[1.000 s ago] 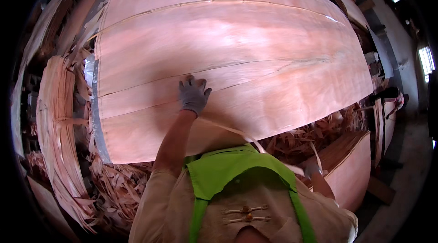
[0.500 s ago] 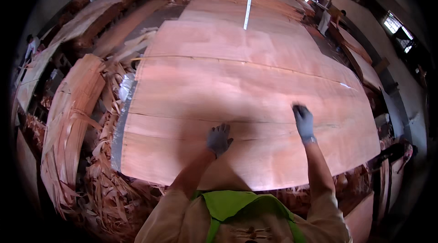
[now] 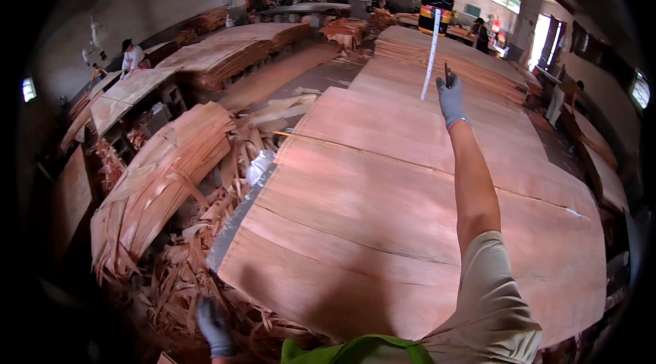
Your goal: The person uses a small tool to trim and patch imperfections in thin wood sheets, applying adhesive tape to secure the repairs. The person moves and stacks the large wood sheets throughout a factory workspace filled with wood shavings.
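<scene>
Large thin sheets of reddish wood veneer (image 3: 383,193) lie stacked before me, with cracks running across the top sheet. My right hand (image 3: 452,104), in a grey glove, is raised at arm's length over the far part of the stack. Its fingers are closed, and something small, dark and slim sticks up from them, too small to name. Just left of it hangs a white dotted strip of tape (image 3: 430,56), seemingly apart from the hand. My left hand (image 3: 214,328), also gloved, is low beside the stack's near left corner, above veneer scraps; motion blurs its fingers.
A thin yellowish stick (image 3: 362,151) lies across the sheets. Torn veneer scraps (image 3: 181,282) are heaped at the left, beside a bent veneer pile (image 3: 160,186). More veneer stacks (image 3: 444,56) stand beyond. A person (image 3: 132,58) is at the far left, another (image 3: 480,37) at the back.
My right hand has risen from the veneer and reached forward to near the hanging tape. My left hand has left the sheet and dropped to the lower left. The view has tilted up.
</scene>
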`<state>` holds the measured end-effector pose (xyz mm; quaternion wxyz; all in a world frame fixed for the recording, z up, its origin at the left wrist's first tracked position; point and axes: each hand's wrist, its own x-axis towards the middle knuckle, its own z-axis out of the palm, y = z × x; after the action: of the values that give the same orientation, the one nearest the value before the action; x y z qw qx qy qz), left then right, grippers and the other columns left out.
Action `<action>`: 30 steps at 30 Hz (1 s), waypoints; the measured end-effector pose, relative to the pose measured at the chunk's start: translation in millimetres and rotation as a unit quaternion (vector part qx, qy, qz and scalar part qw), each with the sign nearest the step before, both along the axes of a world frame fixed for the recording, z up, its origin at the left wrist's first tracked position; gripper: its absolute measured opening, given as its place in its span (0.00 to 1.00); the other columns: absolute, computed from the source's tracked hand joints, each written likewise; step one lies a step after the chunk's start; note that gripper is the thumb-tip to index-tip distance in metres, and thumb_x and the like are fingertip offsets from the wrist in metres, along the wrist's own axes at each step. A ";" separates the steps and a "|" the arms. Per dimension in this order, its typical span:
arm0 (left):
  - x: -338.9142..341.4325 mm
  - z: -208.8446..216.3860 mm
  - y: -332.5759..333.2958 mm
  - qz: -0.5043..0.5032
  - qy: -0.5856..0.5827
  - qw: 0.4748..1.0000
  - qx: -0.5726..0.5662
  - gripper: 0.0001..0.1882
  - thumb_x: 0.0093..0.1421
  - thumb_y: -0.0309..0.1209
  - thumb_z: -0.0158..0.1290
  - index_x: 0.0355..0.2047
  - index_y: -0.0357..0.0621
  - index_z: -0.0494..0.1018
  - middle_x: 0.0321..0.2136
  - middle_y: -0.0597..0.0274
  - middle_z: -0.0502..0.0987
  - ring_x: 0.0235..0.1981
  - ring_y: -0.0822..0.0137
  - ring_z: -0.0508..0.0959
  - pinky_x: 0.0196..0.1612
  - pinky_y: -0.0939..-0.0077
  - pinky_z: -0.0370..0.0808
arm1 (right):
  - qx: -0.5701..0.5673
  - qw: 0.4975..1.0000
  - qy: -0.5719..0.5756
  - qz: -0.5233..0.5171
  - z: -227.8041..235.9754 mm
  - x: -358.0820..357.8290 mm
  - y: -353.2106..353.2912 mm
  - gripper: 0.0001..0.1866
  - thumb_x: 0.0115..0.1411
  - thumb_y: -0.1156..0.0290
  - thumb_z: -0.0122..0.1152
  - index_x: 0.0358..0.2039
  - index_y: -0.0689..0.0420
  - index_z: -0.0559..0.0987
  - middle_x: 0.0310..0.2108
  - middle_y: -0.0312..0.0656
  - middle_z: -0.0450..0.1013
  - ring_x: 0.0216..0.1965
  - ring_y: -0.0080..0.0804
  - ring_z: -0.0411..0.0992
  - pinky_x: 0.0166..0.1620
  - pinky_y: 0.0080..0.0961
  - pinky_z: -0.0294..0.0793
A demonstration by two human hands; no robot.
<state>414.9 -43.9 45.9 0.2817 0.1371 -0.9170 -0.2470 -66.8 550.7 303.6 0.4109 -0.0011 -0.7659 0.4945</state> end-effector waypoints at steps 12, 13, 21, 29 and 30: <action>52.8 32.7 -46.1 0.183 0.033 0.977 -0.103 0.18 0.59 0.24 0.45 0.50 0.33 0.67 0.53 0.46 0.67 0.57 0.50 0.64 0.60 0.61 0.58 | 0.049 0.993 0.014 -0.103 44.6 -45.6 -34.0 0.31 0.54 0.60 0.61 0.52 0.69 0.66 0.47 0.58 0.70 0.45 0.43 0.71 0.46 0.30 0.70; 21.8 45.4 -27.3 0.162 0.032 0.982 -0.093 0.17 0.59 0.23 0.45 0.49 0.33 0.67 0.52 0.46 0.67 0.56 0.48 0.64 0.60 0.60 0.59 | 0.063 0.991 0.012 -0.120 46.8 -35.5 -38.2 0.30 0.55 0.61 0.61 0.51 0.69 0.67 0.45 0.57 0.71 0.43 0.42 0.72 0.44 0.30 0.70; -157.3 154.3 120.5 -0.225 0.127 0.963 -0.082 0.15 0.54 0.22 0.51 0.44 0.35 0.72 0.51 0.48 0.69 0.55 0.46 0.64 0.58 0.58 0.60 | -0.126 0.987 0.039 0.089 56.0 38.9 -62.5 0.12 0.58 0.65 0.58 0.35 0.63 0.75 0.18 0.37 0.70 0.15 0.21 0.63 0.18 0.20 0.61; -301.3 295.5 289.1 -0.462 0.126 0.872 0.097 0.21 0.58 0.37 0.53 0.46 0.33 0.71 0.36 0.59 0.77 0.31 0.71 0.75 0.37 0.78 0.72 | -0.201 0.931 -0.079 0.295 17.3 211.8 -122.3 0.11 0.61 0.65 0.52 0.34 0.61 0.73 0.21 0.40 0.73 0.13 0.17 0.59 0.15 0.16 0.57; -296.3 310.5 300.9 -0.538 0.140 0.827 0.078 0.21 0.58 0.39 0.53 0.44 0.35 0.72 0.34 0.60 0.77 0.28 0.72 0.75 0.33 0.79 0.71 | -0.202 0.930 -0.082 0.297 11.3 237.9 -128.3 0.11 0.62 0.66 0.50 0.33 0.61 0.73 0.22 0.39 0.73 0.12 0.15 0.58 0.16 0.15 0.56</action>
<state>118.6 257.0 356.4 0.2175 -0.3930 -0.7740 -0.4463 171.0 422.4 314.9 0.1722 0.1024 -0.6460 0.7366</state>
